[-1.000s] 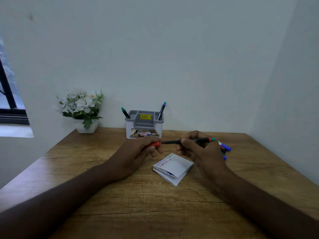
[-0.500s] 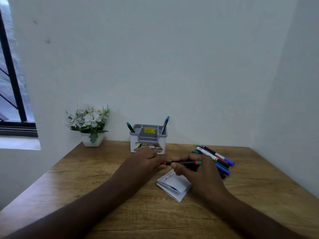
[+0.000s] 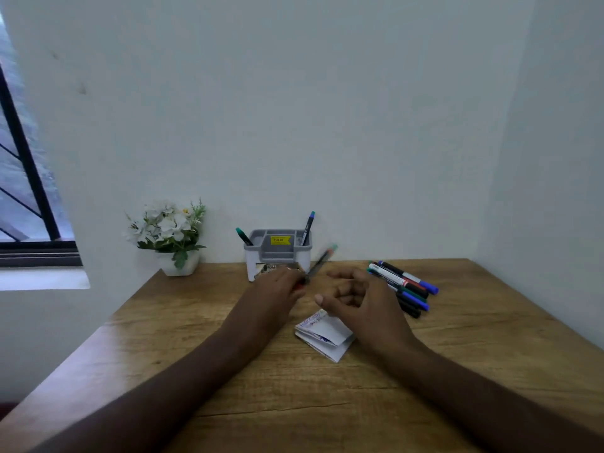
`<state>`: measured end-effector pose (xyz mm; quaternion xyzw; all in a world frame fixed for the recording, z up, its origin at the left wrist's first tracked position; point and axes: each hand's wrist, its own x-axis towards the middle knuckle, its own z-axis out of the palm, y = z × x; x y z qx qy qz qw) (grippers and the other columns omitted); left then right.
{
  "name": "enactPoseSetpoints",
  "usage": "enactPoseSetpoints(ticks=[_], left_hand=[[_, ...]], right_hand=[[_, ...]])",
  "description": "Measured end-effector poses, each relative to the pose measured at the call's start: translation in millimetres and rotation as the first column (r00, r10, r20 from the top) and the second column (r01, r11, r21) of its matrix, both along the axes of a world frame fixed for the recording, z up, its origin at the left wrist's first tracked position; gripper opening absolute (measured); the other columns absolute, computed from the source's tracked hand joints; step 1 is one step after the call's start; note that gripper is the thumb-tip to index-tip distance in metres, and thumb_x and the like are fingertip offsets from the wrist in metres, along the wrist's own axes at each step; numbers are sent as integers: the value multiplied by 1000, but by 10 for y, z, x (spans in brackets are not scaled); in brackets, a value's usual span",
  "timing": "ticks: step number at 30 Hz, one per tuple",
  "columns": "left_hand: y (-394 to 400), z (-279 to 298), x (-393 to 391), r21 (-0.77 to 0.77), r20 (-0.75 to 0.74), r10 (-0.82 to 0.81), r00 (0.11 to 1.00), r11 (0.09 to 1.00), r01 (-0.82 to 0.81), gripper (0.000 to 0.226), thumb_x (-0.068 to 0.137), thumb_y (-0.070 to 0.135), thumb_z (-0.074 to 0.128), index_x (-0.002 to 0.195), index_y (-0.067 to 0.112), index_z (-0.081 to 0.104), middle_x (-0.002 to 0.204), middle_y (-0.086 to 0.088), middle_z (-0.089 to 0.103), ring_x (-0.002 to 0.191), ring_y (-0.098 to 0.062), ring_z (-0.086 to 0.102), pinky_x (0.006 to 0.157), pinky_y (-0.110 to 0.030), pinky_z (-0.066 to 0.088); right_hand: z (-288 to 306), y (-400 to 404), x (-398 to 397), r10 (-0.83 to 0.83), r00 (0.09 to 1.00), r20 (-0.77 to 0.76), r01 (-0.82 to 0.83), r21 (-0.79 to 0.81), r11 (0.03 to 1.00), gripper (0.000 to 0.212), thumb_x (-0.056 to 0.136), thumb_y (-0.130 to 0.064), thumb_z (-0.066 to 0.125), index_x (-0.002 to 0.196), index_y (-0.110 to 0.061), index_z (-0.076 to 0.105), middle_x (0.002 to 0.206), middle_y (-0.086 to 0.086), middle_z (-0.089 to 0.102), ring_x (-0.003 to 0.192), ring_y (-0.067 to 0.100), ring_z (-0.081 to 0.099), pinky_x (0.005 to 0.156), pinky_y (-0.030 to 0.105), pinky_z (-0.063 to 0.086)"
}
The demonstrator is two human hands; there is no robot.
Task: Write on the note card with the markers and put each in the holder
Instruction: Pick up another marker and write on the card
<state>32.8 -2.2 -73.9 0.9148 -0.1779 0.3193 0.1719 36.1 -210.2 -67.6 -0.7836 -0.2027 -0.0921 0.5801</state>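
the left hand [image 3: 277, 291] grips a blurred marker [image 3: 319, 263] by its lower end, tip tilted up toward the grey holder [image 3: 277, 253]. the right hand [image 3: 356, 299] hangs open and empty over the folded note card [image 3: 323, 335]. two markers stand in the holder's outer compartments: green-capped marker [image 3: 243, 236] left, blue-capped marker [image 3: 308, 227] right. loose markers [image 3: 402, 284] lie piled on the table [image 3: 196, 338].

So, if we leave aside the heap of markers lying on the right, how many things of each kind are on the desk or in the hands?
Markers standing in the holder: 2
Marker held in the left hand: 1
The holder itself: 1
Folded note card: 1
Flower pot: 1
Total: 6
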Motion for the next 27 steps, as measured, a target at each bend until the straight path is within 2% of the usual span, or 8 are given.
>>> enactPoseSetpoints(ticks=[2, 5, 7, 9, 14, 19, 23, 27], left_hand=[[94, 81, 45, -139, -8, 70, 998, 988, -70, 29, 99, 15, 67, 128, 16, 61, 118, -3, 66, 104, -20, 65, 87, -34, 54], [313, 332, 161, -306, 119, 114, 986, 949, -73, 49, 96, 11, 69, 139, 20, 48, 110, 3, 64, 90, -15, 70, 75, -34, 59], [424, 592, 275, -380, 224, 195, 955, 920, -99, 38, 97, 12, 69, 130, 19, 53, 102, 5, 67, 80, -10, 71, 67, -32, 60], [505, 821, 404, -415, 280, 303, 911, 894, -170, 14, 97, 15, 71, 111, 16, 66, 98, 4, 73, 82, -8, 71, 75, -32, 60], [636, 878, 753, -417, -8, 513, 859, 779, -469, 19, 91, 43, 76, 103, 29, 79, 96, 13, 78, 93, -8, 72, 74, -28, 55], [629, 730, 899, -421, -116, 526, 843, 742, -521, 40, 85, 59, 75, 112, 29, 78, 106, 10, 79, 104, -17, 72, 78, -31, 52], [641, 727, 718, -390, 26, 513, 858, 796, -464, 58, 86, 61, 74, 131, 25, 67, 122, 8, 73, 116, -20, 66, 90, -43, 57], [417, 611, 238, -241, 345, 480, 806, 876, -419, 36, 90, 43, 75, 121, 28, 64, 117, 2, 63, 109, -23, 55, 79, -39, 51]], right_hand=[[-44, -7, 17, -15, 1000, -28, 15, 7, 1000, 39, 82, -38, 88, 114, -31, 67, 86, -5, 80, 77, 8, 77, 75, 30, 65], [-51, -19, 34, 21, 997, -78, -24, -32, 999, 21, 90, -32, 82, 105, -25, 70, 84, -1, 81, 71, 10, 77, 71, 30, 65], [-46, -20, 34, 66, 994, -83, -71, -60, 996, 10, 93, -25, 80, 99, -22, 72, 83, 0, 81, 70, 9, 76, 66, 24, 63], [-38, -28, 36, 88, 992, -92, -94, -72, 993, 7, 94, -22, 79, 98, -20, 74, 83, 1, 80, 69, 9, 75, 65, 21, 61], [-33, -34, 65, 99, 991, -94, -107, -85, 991, 6, 94, -23, 78, 96, -19, 76, 82, 3, 80, 69, 10, 75, 66, 22, 61], [-32, -46, 69, 108, 989, -106, -117, -81, 990, 6, 94, -22, 78, 94, -17, 76, 82, 5, 80, 71, 13, 76, 65, 22, 61], [-16, -51, 55, 114, 987, -111, -121, -50, 991, 4, 95, -19, 77, 94, -16, 76, 82, 3, 80, 69, 12, 75, 64, 21, 61], [16, -67, 19, 93, 994, -57, -93, 12, 996, 6, 96, -13, 74, 92, -15, 77, 81, 7, 79, 71, 23, 75, 67, 26, 63]])
